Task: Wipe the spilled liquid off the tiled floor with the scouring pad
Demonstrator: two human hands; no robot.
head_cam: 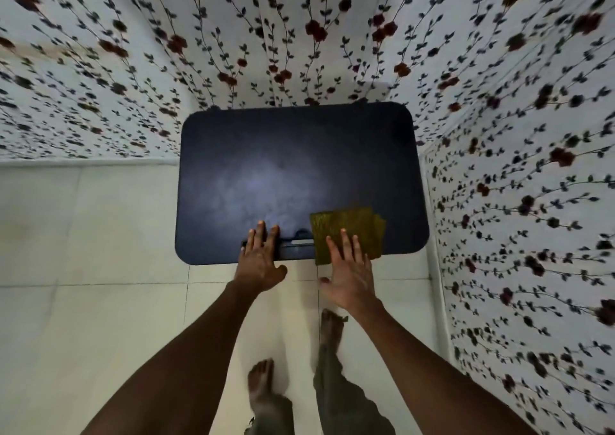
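The pad (349, 231) lies flat on the near right part of the dark table (299, 168), its near edge hanging just over the table's near rim. It is a thin olive-green sheet, and it looks light, soft and floppy with a rough face, so it should fold or bunch easily and is unlikely to slip. The overhanging near edge seems the best place to take hold, thumb under and fingers on top. It is nearly square, with its slightly longer side running near to far, tilted a little to the left at the far end. A second layer seems to peek out along its right side.

The right hand (351, 275) lies spread on the pad's near left corner, fingers straight, grasping nothing as yet. The left hand (261, 261) rests flat on the table's near edge, to the left of the pad and by a small handle (299, 240), likewise loose and holding nothing.

Below is the pale tiled floor (100, 251); no spill can be made out on it. Flowered cloth (515, 135) hangs behind and to the right
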